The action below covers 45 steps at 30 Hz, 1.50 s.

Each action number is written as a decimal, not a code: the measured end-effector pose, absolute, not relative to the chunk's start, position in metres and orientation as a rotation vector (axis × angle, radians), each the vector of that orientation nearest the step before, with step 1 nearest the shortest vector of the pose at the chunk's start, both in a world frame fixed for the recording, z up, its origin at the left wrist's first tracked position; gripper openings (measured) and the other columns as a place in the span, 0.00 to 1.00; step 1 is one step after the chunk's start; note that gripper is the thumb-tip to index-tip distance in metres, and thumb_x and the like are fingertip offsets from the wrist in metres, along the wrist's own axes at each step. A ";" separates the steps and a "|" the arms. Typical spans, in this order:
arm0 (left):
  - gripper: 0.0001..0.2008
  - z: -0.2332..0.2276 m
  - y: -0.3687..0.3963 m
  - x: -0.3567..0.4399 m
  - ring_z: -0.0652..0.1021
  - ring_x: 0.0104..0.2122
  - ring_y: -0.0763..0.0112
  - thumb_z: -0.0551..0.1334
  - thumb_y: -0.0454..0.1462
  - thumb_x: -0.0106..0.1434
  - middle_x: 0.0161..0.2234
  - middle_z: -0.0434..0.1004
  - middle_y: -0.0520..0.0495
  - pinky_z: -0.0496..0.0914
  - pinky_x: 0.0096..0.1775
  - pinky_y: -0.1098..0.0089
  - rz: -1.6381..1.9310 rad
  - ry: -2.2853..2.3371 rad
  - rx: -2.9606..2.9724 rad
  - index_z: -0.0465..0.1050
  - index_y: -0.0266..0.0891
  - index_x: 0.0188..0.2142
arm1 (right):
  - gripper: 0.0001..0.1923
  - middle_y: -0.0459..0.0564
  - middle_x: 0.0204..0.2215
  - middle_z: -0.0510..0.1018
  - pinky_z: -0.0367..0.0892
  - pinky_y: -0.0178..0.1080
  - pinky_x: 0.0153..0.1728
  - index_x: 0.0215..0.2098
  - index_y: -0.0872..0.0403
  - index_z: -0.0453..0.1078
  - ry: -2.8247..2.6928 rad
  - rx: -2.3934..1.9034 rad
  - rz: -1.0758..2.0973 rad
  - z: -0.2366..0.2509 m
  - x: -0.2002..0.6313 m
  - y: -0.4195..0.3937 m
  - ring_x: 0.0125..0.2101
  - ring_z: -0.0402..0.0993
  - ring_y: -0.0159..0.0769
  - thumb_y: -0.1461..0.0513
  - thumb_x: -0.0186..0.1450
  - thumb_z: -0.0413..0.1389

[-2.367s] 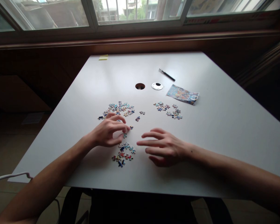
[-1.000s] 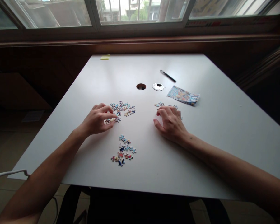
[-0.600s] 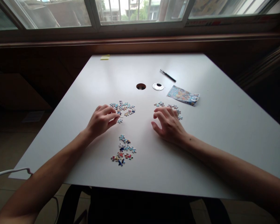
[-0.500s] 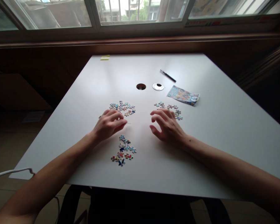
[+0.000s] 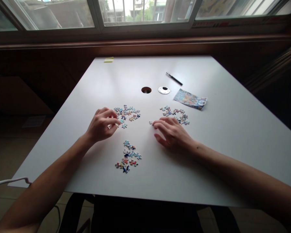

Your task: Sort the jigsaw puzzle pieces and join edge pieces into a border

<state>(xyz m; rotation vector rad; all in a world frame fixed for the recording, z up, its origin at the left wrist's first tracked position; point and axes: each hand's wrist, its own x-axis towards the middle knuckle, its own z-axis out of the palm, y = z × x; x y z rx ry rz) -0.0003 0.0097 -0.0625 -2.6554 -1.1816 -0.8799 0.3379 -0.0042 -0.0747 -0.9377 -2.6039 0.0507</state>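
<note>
My left hand (image 5: 102,124) hovers at the left edge of a loose pile of jigsaw pieces (image 5: 129,112). Its fingers are curved and apart, partly covering some pieces, and I see nothing gripped in it. On the right, my right hand (image 5: 172,132) rests low over the table with thumb and fingers apart. A single jigsaw piece (image 5: 150,123) lies at its fingertips. Just beyond that hand is a second group of pieces (image 5: 183,116), partly hidden by it. Closer to me, a third cluster of jigsaw pieces (image 5: 129,155) lies between my forearms.
Everything lies on a white table (image 5: 87,90). Beyond the pieces are a round cable hole (image 5: 146,90), its metal cover (image 5: 164,90), a black pen (image 5: 174,78) and a colourful picture sheet (image 5: 191,99). A yellow sticky note (image 5: 109,60) is at the far edge.
My left hand has drawn back leftward, and the thin piece at its fingertips is gone from them. A piece now shows at my right fingertips; that hand has shifted slightly left.
</note>
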 end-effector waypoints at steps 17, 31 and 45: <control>0.20 -0.057 -0.004 0.016 0.73 0.37 0.66 0.59 0.28 0.58 0.36 0.75 0.50 0.64 0.45 0.61 -0.681 -1.033 -3.053 0.79 0.50 0.45 | 0.05 0.56 0.46 0.73 0.59 0.49 0.47 0.42 0.51 0.64 -2.491 -1.121 -0.090 -0.079 0.342 0.001 0.48 0.64 0.49 0.59 0.69 0.52; 0.14 -0.064 0.002 0.012 0.71 0.39 0.65 0.60 0.31 0.63 0.37 0.72 0.48 0.61 0.44 0.62 -0.565 -1.257 -2.821 0.81 0.49 0.41 | 0.01 0.54 0.42 0.75 0.62 0.49 0.48 0.38 0.52 0.64 -2.496 -0.977 -0.035 -0.078 0.342 0.000 0.45 0.66 0.46 0.62 0.68 0.53; 0.18 -0.052 -0.013 0.032 0.68 0.41 0.63 0.59 0.31 0.61 0.39 0.70 0.48 0.62 0.48 0.60 -0.498 -0.901 -3.179 0.79 0.53 0.46 | 0.08 0.52 0.59 0.72 0.59 0.51 0.55 0.47 0.52 0.65 -2.734 -0.690 0.155 -0.074 0.331 -0.010 0.58 0.62 0.49 0.59 0.70 0.52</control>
